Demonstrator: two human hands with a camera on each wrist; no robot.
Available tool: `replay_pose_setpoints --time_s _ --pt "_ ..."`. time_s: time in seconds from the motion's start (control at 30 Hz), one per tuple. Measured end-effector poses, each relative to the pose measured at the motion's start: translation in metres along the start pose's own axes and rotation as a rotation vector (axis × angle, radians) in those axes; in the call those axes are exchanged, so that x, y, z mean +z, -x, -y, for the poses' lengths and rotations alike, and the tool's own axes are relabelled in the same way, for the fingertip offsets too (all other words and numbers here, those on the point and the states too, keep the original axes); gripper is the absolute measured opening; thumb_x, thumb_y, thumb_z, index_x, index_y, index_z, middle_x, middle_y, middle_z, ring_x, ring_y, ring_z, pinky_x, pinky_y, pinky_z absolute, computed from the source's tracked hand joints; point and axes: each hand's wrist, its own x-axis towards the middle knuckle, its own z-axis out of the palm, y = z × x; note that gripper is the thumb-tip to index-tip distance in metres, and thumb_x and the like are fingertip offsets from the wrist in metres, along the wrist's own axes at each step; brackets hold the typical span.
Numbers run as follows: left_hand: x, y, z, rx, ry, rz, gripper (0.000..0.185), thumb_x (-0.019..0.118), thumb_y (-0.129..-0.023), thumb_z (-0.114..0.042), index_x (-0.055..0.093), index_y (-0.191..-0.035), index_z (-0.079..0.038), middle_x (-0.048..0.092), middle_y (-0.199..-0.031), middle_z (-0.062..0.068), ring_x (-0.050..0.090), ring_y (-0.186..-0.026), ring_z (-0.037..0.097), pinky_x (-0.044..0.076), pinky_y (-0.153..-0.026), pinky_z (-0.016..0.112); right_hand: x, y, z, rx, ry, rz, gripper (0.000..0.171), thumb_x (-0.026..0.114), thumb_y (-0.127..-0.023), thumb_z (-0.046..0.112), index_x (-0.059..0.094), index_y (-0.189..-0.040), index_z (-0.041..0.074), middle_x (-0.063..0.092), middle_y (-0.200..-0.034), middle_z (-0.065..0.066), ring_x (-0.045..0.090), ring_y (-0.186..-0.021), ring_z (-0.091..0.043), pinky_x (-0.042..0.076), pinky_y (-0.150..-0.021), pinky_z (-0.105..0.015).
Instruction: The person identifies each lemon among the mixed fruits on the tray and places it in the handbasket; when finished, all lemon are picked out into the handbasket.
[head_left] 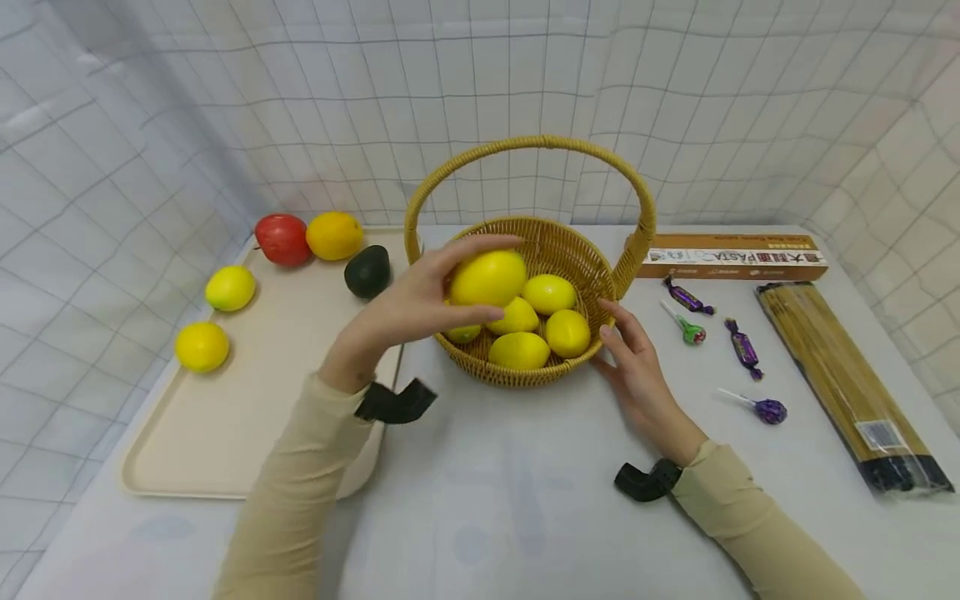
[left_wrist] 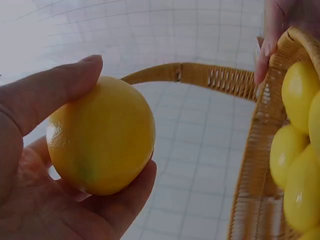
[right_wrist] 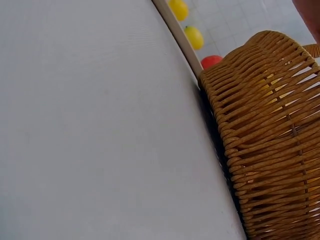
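My left hand grips a large yellow lemon over the left rim of a wicker basket; the left wrist view shows the lemon between thumb and fingers. Several more lemons lie inside the basket. The straight fingers of my right hand rest against the basket's right side. The right wrist view shows only the basket wall and the table, not the hand.
A beige tray at left holds two lemons, a red apple, an orange and an avocado. At right lie wrapped candies, lollipops, a pasta box and a spaghetti pack.
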Motion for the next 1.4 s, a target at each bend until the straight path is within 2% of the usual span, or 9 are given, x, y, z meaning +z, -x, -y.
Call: replay_pose_setpoints --time_s 0.17,0.37,0.57,0.8,0.97,1.07,1.2,1.3,1.4 --pt "0.016 -0.060 0.027 -0.134 0.129 0.029 0.061 0.069 -0.086 -0.025 0.042 -0.141 -0.025 0.043 -0.137 -0.006 0.051 -0.108 0.015 0.043 -0.093 0.035 0.001 -0.002 -0.002 -0.002 0.000 -0.001 0.039 0.046 -0.100 0.021 0.041 -0.139 0.019 0.015 -0.154 0.000 0.016 -0.138 -0.022 0.026 -0.106 -0.053" --pt "0.024 -0.101 0.062 -0.392 0.232 0.000 0.064 0.066 -0.088 -0.027 0.035 -0.144 -0.018 0.046 -0.130 0.003 0.050 -0.109 0.019 0.042 -0.094 0.033 0.000 -0.002 -0.001 0.000 0.003 -0.022 0.038 0.046 -0.100 0.019 0.042 -0.138 0.020 0.015 -0.154 0.001 0.014 -0.139 -0.021 0.026 -0.106 -0.053" --pt "0.024 -0.106 0.093 -0.523 0.318 -0.048 0.057 0.063 -0.090 -0.016 0.039 -0.141 -0.011 0.046 -0.129 0.008 0.049 -0.110 0.022 0.041 -0.095 0.033 0.000 -0.002 -0.001 0.001 0.010 -0.023 0.038 0.046 -0.100 0.018 0.043 -0.138 0.020 0.016 -0.154 0.002 0.013 -0.140 -0.019 0.027 -0.106 -0.053" --pt "0.026 -0.107 0.099 -0.547 0.140 0.019 0.047 0.057 -0.094 -0.012 0.044 -0.139 -0.006 0.034 -0.146 0.010 0.031 -0.133 0.025 0.030 -0.106 0.037 -0.002 -0.002 -0.001 0.000 0.012 -0.032 0.038 0.048 -0.099 0.020 0.044 -0.137 0.022 0.016 -0.154 0.002 0.013 -0.140 -0.020 0.026 -0.106 -0.054" --pt "0.027 -0.107 0.095 -0.564 0.006 0.093 0.049 0.054 -0.095 -0.018 0.041 -0.141 -0.008 0.032 -0.148 0.008 0.026 -0.137 0.024 0.024 -0.110 0.038 -0.002 -0.002 -0.002 0.007 0.015 -0.030 0.037 0.048 -0.100 0.020 0.044 -0.137 0.022 0.015 -0.154 0.002 0.010 -0.141 -0.019 0.025 -0.106 -0.055" --pt "0.023 -0.104 0.080 -0.508 -0.175 0.148 0.054 0.053 -0.096 -0.026 0.035 -0.145 -0.010 0.031 -0.149 0.007 0.026 -0.137 0.023 0.023 -0.110 0.037 -0.002 -0.003 -0.002 0.002 0.016 -0.033 0.037 0.047 -0.100 0.019 0.043 -0.137 0.021 0.015 -0.154 0.001 0.010 -0.141 -0.020 0.025 -0.106 -0.055" --pt "0.012 -0.078 0.046 -0.333 -0.366 0.211 0.057 0.052 -0.096 -0.033 0.034 -0.146 -0.012 0.034 -0.148 0.006 0.030 -0.135 0.023 0.025 -0.109 0.039 -0.001 -0.003 -0.002 -0.007 0.015 -0.037 0.038 0.047 -0.100 0.019 0.043 -0.137 0.020 0.017 -0.154 0.001 0.012 -0.140 -0.020 0.026 -0.106 -0.055" --pt "-0.003 -0.039 0.032 -0.200 -0.307 0.244 0.055 0.054 -0.096 -0.032 0.037 -0.144 -0.012 0.038 -0.145 0.005 0.037 -0.131 0.023 0.030 -0.106 0.042 -0.001 -0.002 -0.002 -0.006 0.010 -0.033 0.038 0.046 -0.100 0.018 0.042 -0.138 0.019 0.017 -0.154 0.000 0.012 -0.140 -0.020 0.025 -0.106 -0.055" --pt "-0.028 0.008 0.034 -0.137 -0.172 0.218 0.050 0.055 -0.096 -0.026 0.041 -0.142 -0.014 0.044 -0.141 0.003 0.043 -0.126 0.022 0.037 -0.102 0.039 -0.002 -0.001 0.000 -0.004 0.011 -0.029 0.038 0.046 -0.100 0.019 0.043 -0.138 0.020 0.016 -0.154 0.000 0.012 -0.140 -0.020 0.025 -0.106 -0.055"
